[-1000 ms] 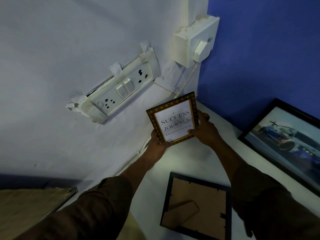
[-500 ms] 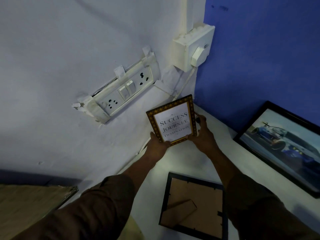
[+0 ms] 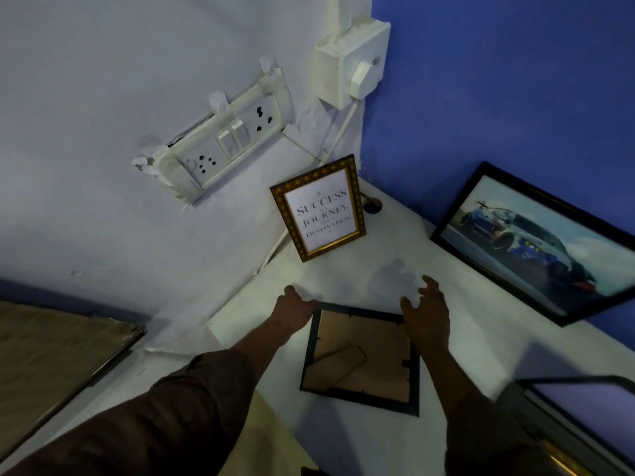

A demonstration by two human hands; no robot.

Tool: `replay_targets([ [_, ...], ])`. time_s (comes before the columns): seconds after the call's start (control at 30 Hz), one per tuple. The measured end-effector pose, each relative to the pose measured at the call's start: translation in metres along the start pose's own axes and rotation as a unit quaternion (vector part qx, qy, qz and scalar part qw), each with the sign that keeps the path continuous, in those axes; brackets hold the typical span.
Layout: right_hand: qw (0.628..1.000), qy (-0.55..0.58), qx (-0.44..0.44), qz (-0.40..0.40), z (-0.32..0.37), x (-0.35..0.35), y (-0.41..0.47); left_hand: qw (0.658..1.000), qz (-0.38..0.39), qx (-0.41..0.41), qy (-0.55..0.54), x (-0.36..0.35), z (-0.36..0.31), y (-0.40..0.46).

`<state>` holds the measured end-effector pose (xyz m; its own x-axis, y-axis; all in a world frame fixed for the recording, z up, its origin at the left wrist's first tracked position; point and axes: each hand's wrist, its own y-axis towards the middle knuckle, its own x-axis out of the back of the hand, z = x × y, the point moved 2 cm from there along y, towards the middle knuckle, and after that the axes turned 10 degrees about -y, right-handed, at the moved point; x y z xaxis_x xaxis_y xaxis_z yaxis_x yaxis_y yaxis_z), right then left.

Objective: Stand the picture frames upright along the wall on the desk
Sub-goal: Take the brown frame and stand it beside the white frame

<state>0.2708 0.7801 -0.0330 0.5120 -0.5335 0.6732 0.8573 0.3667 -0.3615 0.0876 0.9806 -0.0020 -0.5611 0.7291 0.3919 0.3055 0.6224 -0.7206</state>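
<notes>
I start with the white desk (image 3: 464,269), which runs into a corner where a pale wall on the left meets a blue wall on the right. The largest item is the car picture (image 3: 529,242), leaning upright against the blue wall at far right. Next in size is the dark frame (image 3: 360,359), lying face down near me in the middle of the desk, its cardboard back and fold-out stand showing. The small gold frame (image 3: 319,207) stands in the far corner against the pale wall, its bottom edge on the desk.

My left hand (image 3: 295,310) hangs at the dark frame's far left corner, fingers loosely curled and gripping nothing. My right hand (image 3: 426,314) hovers over the far right corner, fingers spread and empty.

I judge the dark frame light and rigid, but probably glazed on the hidden side, so fragile if dropped or knocked. I would take it by the two side rails, lift, turn it and stand it on its long edge, keeping clear of the loose stand.
</notes>
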Motion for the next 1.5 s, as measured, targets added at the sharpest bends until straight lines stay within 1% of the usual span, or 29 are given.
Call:
replay_targets([
  [0.07,0.999,-0.037,-0.024,-0.024,-0.016,0.004,-0.022,1.000,0.015,0.021,-0.006,-0.005,0.024,-0.001],
  [0.1,0.997,-0.057,-0.044,-0.018,-0.025,0.006,-0.034,0.999,0.026,0.028,-0.006,-0.012,0.035,-0.005],
  [0.2,0.990,-0.097,-0.091,0.041,-0.048,-0.002,-0.062,0.999,0.027,0.031,0.003,-0.024,0.060,-0.013],
  [0.3,0.987,-0.104,-0.108,0.054,-0.055,-0.011,-0.079,0.999,0.014,0.046,-0.008,-0.039,0.070,-0.017],
  [0.37,0.984,-0.101,-0.132,0.060,-0.054,-0.015,-0.083,0.999,0.001,0.050,0.013,-0.045,0.073,-0.016],
  [0.43,0.982,-0.071,-0.163,0.069,-0.056,-0.015,-0.085,0.998,-0.008,0.055,0.019,-0.047,0.079,-0.012],
  [0.53,0.983,-0.020,-0.165,0.082,-0.059,-0.011,-0.078,0.999,0.004,0.049,-0.011,-0.042,0.083,-0.007],
  [0.6,0.983,0.036,-0.158,0.092,-0.057,-0.002,-0.081,0.998,0.031,0.031,-0.041,-0.039,0.081,-0.016],
  [0.67,0.979,0.090,-0.153,0.105,-0.050,0.007,-0.075,0.997,0.054,0.028,-0.044,-0.037,0.074,-0.019],
  [0.73,0.975,0.131,-0.134,0.116,-0.042,0.014,-0.071,0.998,0.049,0.017,-0.025,-0.035,0.074,-0.017],
  [0.83,0.975,0.161,-0.100,0.119,-0.023,0.024,-0.075,0.999,0.012,-0.008,0.037,-0.032,0.064,-0.031],
  [0.87,0.975,0.168,-0.090,0.114,-0.018,0.026,-0.078,0.996,-0.014,-0.044,0.075,-0.033,0.059,-0.038],
  [0.9,0.976,0.170,-0.081,0.106,-0.012,0.031,-0.083,0.988,-0.039,-0.103,0.111,-0.033,0.053,-0.049],
  [0.93,0.978,0.171,-0.071,0.097,-0.007,0.035,-0.088,0.973,-0.057,-0.180,0.132,-0.034,0.047,-0.060],
  [1.0,0.982,0.162,-0.057,0.077,0.001,0.043,-0.098,0.927,-0.041,-0.345,0.141,-0.036,0.038,-0.087],
  [1.03,0.983,0.160,-0.056,0.065,0.004,0.049,-0.105,0.890,-0.018,-0.428,0.158,-0.037,0.038,-0.103],
  [1.07,0.984,0.163,-0.055,0.049,0.006,0.055,-0.117,0.845,0.009,-0.500,0.187,-0.037,0.043,-0.122],
  [1.1,0.983,0.170,-0.061,0.037,0.008,0.059,-0.123,0.806,0.033,-0.548,0.222,-0.040,0.049,-0.133],
  [1.13,0.982,0.175,-0.063,0.023,0.010,0.065,-0.134,0.775,0.051,-0.580,0.246,-0.042,0.057,-0.149],
  [1.17,0.982,0.179,-0.065,0.017,0.011,0.069,-0.143,0.757,0.060,-0.598,0.257,-0.043,0.066,-0.157],
  [1.27,0.983,0.174,-0.063,0.002,0.013,0.078,-0.174,0.734,0.055,-0.622,0.267,-0.041,0.086,-0.180],
  [1.37,0.978,0.193,-0.079,-0.008,0.004,0.085,-0.211,0.701,0.022,-0.662,0.263,-0.035,0.101,-0.205],
  [1.4,0.969,0.231,-0.090,-0.010,-0.001,0.088,-0.223,0.695,0.007,-0.676,0.244,-0.034,0.106,-0.217],
  [1.43,0.953,0.285,-0.102,-0.009,-0.005,0.093,-0.235,0.698,-0.010,-0.682,0.219,-0.033,0.109,-0.225],
  [1.5,0.908,0.407,-0.103,0.007,-0.011,0.106,-0.269,0.725,-0.037,-0.668,0.162,-0.031,0.112,-0.250],
])
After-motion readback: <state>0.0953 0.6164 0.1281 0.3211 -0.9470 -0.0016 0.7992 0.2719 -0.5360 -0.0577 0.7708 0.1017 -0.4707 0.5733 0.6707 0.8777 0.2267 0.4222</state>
